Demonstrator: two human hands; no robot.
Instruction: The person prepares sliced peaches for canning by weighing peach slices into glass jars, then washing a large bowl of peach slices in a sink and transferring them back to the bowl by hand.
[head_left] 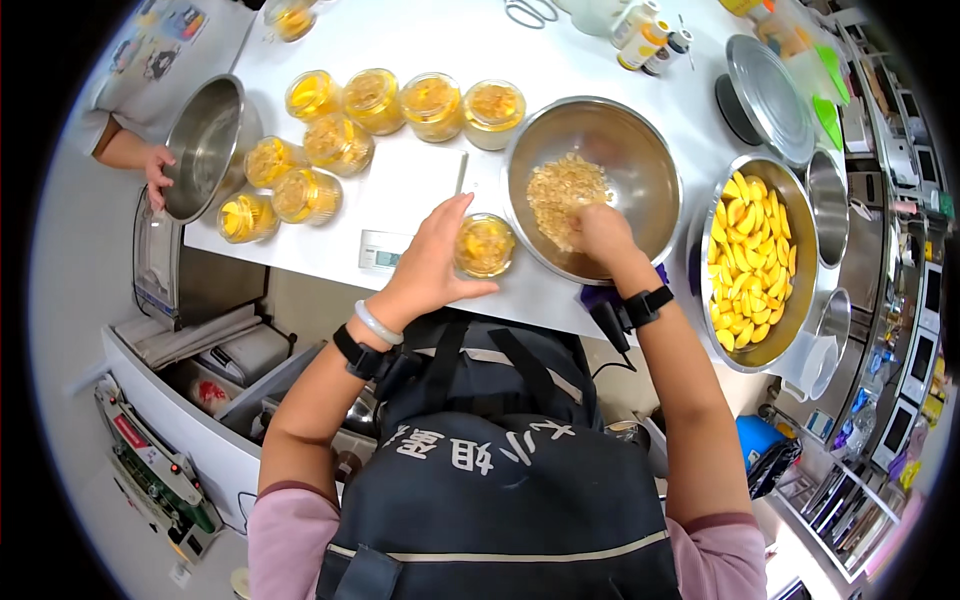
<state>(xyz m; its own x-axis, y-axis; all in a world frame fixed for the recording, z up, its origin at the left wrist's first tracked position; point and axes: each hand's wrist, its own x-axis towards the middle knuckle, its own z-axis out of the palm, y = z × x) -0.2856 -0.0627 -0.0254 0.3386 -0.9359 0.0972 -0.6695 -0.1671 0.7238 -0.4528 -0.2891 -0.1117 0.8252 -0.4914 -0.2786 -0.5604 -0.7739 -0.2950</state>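
Note:
Fingers and thumb spread, my left hand point(433, 262) curves beside a small glass jar point(485, 246) of yellow fruit topped with pale crumbs; I see no firm grip on it. My right hand point(606, 238) reaches into a wide steel bowl point(650, 150), its fingers curled into a heap of golden crumbs point(562, 192). The fingertips are partly hidden there. Left of the single jar, a white kitchen scale point(415, 180) lies flat with nothing on its plate. More filled jars point(432, 106) stand beyond and left of the scale.
A large steel bowl point(712, 205) of yellow fruit slices stands at the right. At the far left, another person's hand point(158, 172) touches a steel bowl point(205, 148). Squeeze bottles point(643, 45), scissors point(530, 12) and a glass lid point(768, 98) lie farther back.

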